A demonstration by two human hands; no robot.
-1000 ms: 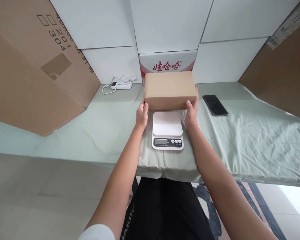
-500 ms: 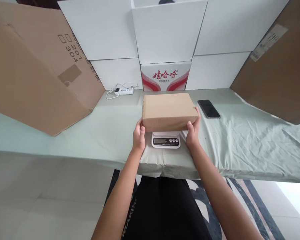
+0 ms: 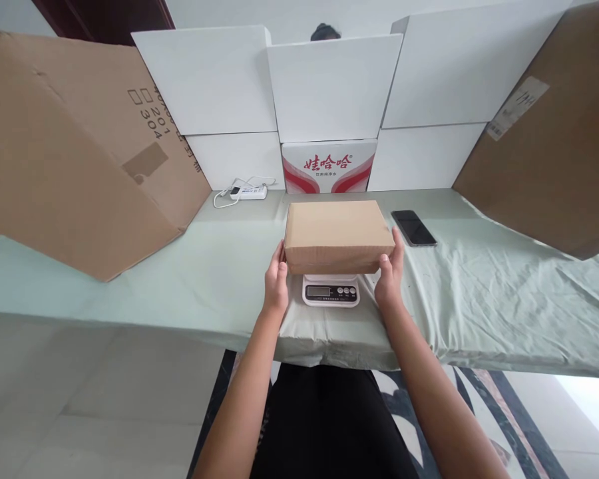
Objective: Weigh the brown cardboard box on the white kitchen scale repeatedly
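Observation:
A closed brown cardboard box (image 3: 338, 226) is right over a white digital kitchen scale (image 3: 331, 293), hiding most of its platform. The scale's display and buttons show in front of the box; no reading can be made out. My left hand (image 3: 277, 283) is at the box's left side, thumb by the near corner and fingers along the side. On the opposite side, my right hand (image 3: 390, 269) grips the near right corner, with the thumb on the front face. Whether the box rests fully on the scale I cannot tell.
A black smartphone (image 3: 414, 228) lies to the right of the box. At the back left is a white power strip (image 3: 248, 192) with a cable. White boxes (image 3: 334, 86) and a red-and-white printed carton (image 3: 329, 166) stand behind. Large cardboard sheets (image 3: 80, 159) flank both sides of the cloth-covered table (image 3: 219, 266).
The whole view has shifted, so the scene sits slightly lower in the picture. Both hands stay on the box, with the right hand's grip hardly altered; the box remains over the scale.

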